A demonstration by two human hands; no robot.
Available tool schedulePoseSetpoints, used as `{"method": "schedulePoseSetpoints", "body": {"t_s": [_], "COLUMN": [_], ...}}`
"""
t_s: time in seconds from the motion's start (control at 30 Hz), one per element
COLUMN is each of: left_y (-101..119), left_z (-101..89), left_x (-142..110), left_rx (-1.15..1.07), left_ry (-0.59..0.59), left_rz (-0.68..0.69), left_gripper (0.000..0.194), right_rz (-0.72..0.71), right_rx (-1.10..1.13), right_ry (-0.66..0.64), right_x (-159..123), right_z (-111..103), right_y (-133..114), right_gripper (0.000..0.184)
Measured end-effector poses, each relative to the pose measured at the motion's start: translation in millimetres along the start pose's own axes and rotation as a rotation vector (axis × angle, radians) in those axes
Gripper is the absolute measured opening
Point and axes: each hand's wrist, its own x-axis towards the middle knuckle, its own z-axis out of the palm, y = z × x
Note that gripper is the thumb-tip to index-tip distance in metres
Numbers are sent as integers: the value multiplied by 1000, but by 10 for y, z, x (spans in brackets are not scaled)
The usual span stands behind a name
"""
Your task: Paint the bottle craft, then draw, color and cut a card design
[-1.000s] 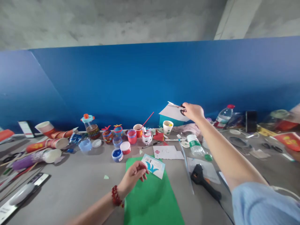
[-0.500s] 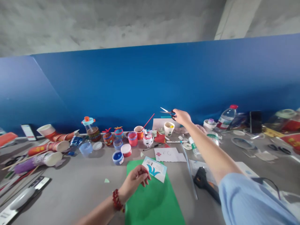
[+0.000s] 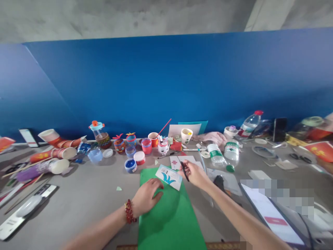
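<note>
My left hand (image 3: pixel 148 196), with a red bead bracelet at the wrist, rests on the left side of a green sheet (image 3: pixel 174 222). Its fingers are curved, the thumb stands apart, and nothing shows in its grip. A light card with blue leaf shapes (image 3: pixel 169 177) lies just beyond those fingertips, across the sheet's far end. To the right of the card, my right hand (image 3: pixel 196 173) holds black-handled scissors (image 3: pixel 184 171). The fingers are closed around the handles, and much of the blades cannot be made out. A white paper with a red pattern (image 3: pixel 182 160) lies behind the scissors.
Paint jars (image 3: pixel 130 165) and decorated cups (image 3: pixel 119 146) line the back left. Plastic bottles (image 3: pixel 215 156) and a black glue gun (image 3: pixel 219 181) are to the right, near a tablet (image 3: pixel 273 215). A blue partition (image 3: pixel 156 83) rises behind the table.
My right hand has brought the scissors down and closer from the back of the table, beside the card. My left hand has lowered onto the green sheet, its fingers extending more.
</note>
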Motion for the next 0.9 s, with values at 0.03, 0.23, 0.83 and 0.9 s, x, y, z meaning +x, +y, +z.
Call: {"method": "schedulePoseSetpoints", "body": {"t_s": [0.03,0.23,0.83,0.9], "left_y": [7,35,-122,-118], "left_z": [5,92,123,145], "left_x": [-28,-82,-2,-2], "left_rx": [61,320,488,501], "left_ry": [-5,-113,21,4], "left_rz": [41,181,-24,-21], "left_gripper": [19,37,45,48], "right_rz": [15,91,68,76], "right_rx": [-41,-237,-192,-170], "right_ry": [-2,63,-9,-8], "right_x": [-113,-330,9,81], "right_z": [73,177,252,277], "right_y": [47,181,6,-18], "right_gripper": [23,33,18,15]}}
